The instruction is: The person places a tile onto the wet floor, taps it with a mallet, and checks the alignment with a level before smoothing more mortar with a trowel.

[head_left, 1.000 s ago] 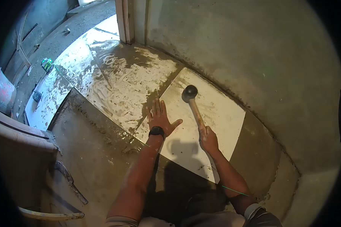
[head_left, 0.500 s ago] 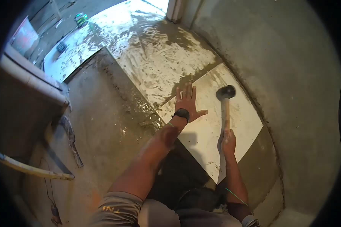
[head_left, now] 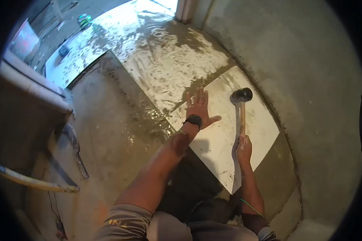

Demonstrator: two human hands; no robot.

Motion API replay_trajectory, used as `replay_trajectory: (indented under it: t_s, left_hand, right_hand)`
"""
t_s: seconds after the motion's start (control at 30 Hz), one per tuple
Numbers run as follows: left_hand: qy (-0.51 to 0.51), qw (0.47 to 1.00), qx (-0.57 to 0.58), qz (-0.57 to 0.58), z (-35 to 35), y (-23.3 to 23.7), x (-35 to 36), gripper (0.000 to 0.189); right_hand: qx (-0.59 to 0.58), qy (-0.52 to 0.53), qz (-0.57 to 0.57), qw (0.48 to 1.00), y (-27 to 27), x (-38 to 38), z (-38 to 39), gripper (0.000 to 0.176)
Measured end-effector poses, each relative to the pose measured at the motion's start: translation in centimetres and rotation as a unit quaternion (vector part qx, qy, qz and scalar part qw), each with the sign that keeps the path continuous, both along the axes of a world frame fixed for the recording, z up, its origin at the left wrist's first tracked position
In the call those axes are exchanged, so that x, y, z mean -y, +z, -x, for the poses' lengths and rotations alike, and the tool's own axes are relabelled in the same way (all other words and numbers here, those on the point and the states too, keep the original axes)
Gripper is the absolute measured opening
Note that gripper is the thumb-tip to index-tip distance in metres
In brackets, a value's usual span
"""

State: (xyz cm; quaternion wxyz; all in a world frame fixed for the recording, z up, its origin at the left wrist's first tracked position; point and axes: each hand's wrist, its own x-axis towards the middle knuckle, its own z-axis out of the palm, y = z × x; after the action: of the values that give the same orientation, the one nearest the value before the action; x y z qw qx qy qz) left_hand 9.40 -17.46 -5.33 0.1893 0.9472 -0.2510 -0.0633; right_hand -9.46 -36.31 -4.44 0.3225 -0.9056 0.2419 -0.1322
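Left hand (head_left: pixel 198 107) flat, fingers splayed, on large white floor tile (head_left: pixel 223 136).
Right hand (head_left: pixel 243 149) fingers clenched round wooden-handled black rubber mallet (head_left: pixel 240 105).

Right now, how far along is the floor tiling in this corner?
Done: the mortar-smeared tiles toward the doorway are down. In hand: the white tile by the wall, with the left hand flat on it and the right hand holding the rubber mallet over it. Left: the bare mortar bed beside the tiles and the grey strip along the wall have no tile.
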Motion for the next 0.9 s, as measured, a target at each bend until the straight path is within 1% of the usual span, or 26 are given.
replay_trajectory:
  t_s: [0.03, 0.07, 0.1, 0.13, 0.17, 0.2, 0.23, 0.27, 0.3, 0.33, 0.37, 0.43, 0.47, 0.57, 0.63, 0.7, 0.73, 0.77, 0.83, 0.87, 0.9]
  left_hand:
    - [-0.012, 1.000, 0.006, 0.006, -0.2, -0.2, 0.3, 0.124]
    - [-0.003, 1.000, 0.019, 0.013, -0.2, -0.4, 0.4, 0.124]
    - [0.004, 0.999, 0.031, 0.018, 0.0, -0.8, 0.3, 0.125]
    - [-0.002, 0.999, 0.041, 0.029, -0.1, -0.8, 0.1, 0.125]
    - [-0.007, 1.000, 0.025, -0.001, -0.2, -0.9, 0.2, 0.125]
    - [-0.007, 0.999, 0.037, -0.001, -0.3, -1.0, 0.2, 0.125]
    - [-0.007, 0.999, 0.047, -0.001, -0.2, -0.8, 0.3, 0.125]
    - [-0.020, 0.999, 0.049, 0.002, -0.1, -0.6, 0.4, 0.125]
    - [-0.018, 0.999, 0.036, -0.023, 0.0, 0.2, 0.3, 0.124]
    - [-0.012, 0.998, 0.025, -0.049, 0.0, 0.5, 0.2, 0.124]
    - [-0.017, 0.998, 0.027, -0.050, 0.0, 0.5, 0.2, 0.124]
    - [-0.010, 0.998, 0.030, -0.049, 0.0, 0.5, 0.3, 0.123]
    - [-0.014, 0.998, 0.032, -0.048, -0.1, 0.4, 0.3, 0.123]
    - [-0.012, 0.998, 0.025, -0.065, 0.1, 0.3, 0.4, 0.122]
    - [-0.010, 0.997, 0.032, -0.070, 0.0, 0.3, 0.4, 0.122]
    - [-0.014, 0.997, 0.027, -0.072, -0.1, 0.6, 0.4, 0.122]
    - [-0.014, 0.997, 0.016, -0.074, 0.1, 0.8, 0.4, 0.122]
    - [-0.018, 0.997, 0.019, -0.074, 0.1, 1.0, 0.4, 0.122]
    - [-0.018, 0.996, -0.004, -0.087, 0.0, 1.4, 0.4, 0.122]
    - [-0.018, 0.996, -0.004, -0.086, 0.0, 1.3, 0.4, 0.122]
    - [-0.016, 0.997, 0.002, -0.078, 0.0, 1.1, 0.4, 0.122]
  right_hand:
    - [0.019, -0.007, -0.042, 0.999, 0.8, 0.2, -0.7, 0.047]
    - [0.016, -0.035, -0.120, 0.992, 1.5, 0.0, -0.8, 0.042]
    - [0.021, -0.050, -0.115, 0.992, 2.3, -0.5, -0.8, 0.042]
    - [0.041, -0.062, -0.153, 0.985, 3.0, -1.1, -1.0, 0.040]
    - [0.062, -0.074, -0.190, 0.977, 3.5, -1.6, -1.3, 0.039]
    - [0.140, -0.052, -0.185, 0.971, 3.9, -2.2, -1.7, 0.037]
    - [0.126, -0.080, -0.181, 0.972, 4.1, -2.4, -1.9, 0.038]
    - [0.107, -0.077, -0.165, 0.977, 4.3, -2.7, -2.2, 0.037]
    - [0.087, -0.072, -0.151, 0.982, 4.5, -2.6, -2.4, 0.036]
    - [0.053, -0.062, -0.071, 0.994, 3.3, -1.7, -3.0, 0.039]
    - [0.056, -0.066, -0.072, 0.994, 2.3, -1.0, -3.1, 0.039]
    - [-0.055, -0.056, 0.018, 0.997, 2.4, -1.2, -4.3, 0.042]
    - [-0.053, -0.061, 0.019, 0.997, 2.4, -1.3, -4.5, 0.042]
    - [-0.112, -0.042, 0.042, 0.992, 2.0, -1.2, -4.7, 0.043]
    - [-0.114, -0.048, 0.026, 0.992, 2.1, -1.3, -5.1, 0.046]
    - [-0.087, -0.058, 0.025, 0.994, 2.8, -1.2, -5.2, 0.051]
    - [-0.087, -0.057, -0.024, 0.994, 2.4, -0.4, -5.2, 0.053]
    - [-0.084, -0.061, -0.025, 0.994, 2.4, -0.3, -4.8, 0.053]
    - [0.000, -0.064, -0.069, 0.996, 3.0, -0.9, -4.3, 0.043]
    - [0.032, -0.061, -0.081, 0.994, 3.9, -1.2, -3.8, 0.042]
    - [0.030, -0.061, -0.081, 0.994, 4.8, -1.5, -3.7, 0.042]
